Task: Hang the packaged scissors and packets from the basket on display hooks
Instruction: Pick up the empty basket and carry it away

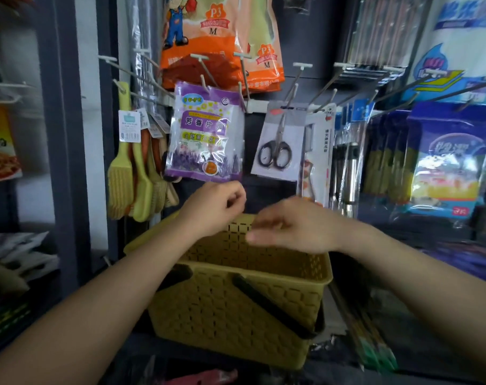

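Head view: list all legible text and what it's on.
"P3", "M": left orange glove pack.
"P3", "M": right orange glove pack.
"芳香片": purple sachet.
Blue packs, brush tags, peeler card: too blurred to read.

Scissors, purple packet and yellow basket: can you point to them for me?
scissors (275,151): head view, on the black handle loops inside the hanging pack.
purple packet (204,134): head view, middle of its front.
yellow basket (236,309): head view, on its near wall.
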`<state>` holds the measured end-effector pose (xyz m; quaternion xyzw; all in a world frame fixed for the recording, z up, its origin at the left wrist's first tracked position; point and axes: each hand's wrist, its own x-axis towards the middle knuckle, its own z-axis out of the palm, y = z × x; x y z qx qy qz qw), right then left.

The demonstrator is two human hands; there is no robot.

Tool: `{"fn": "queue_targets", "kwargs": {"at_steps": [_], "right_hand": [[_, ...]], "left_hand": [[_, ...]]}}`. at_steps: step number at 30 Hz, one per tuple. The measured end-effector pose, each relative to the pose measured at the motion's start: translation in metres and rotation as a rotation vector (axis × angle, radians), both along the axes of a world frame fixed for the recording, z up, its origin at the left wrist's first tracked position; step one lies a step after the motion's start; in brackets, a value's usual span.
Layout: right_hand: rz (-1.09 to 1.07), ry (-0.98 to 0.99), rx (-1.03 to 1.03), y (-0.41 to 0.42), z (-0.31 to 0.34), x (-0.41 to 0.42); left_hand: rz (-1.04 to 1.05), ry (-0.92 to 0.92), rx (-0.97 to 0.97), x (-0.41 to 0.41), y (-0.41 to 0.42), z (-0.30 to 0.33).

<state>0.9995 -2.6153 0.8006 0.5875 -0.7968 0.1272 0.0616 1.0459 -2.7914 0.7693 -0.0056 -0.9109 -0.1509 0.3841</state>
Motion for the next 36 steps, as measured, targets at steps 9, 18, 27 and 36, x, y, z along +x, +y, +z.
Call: {"fn": "queue_targets", "kwargs": {"at_steps": [9,18,27,36], "right_hand": [[-0.198,0.205,0.263,-0.004,-0.057,0.039],[-0.362,0.33,0.154,0.021,-0.068,0.075],[-0.088,0.183,-0.319,0.118,-0.075,0.143],[-0.747,-0.827,-0.469,0.253,-0.18,0.13]], "left_hand": [[-0.037,-0.249,-0.132,0.083,-0.021,-0.046],[0.129,-0.368,-0.537,0.128,-0.001,-0.065],[0.145,-0.351,-0.704,0.206,0.089,-0.072],[0.08,-0.57,-0.768,0.267,0.221,-0.138]]}}
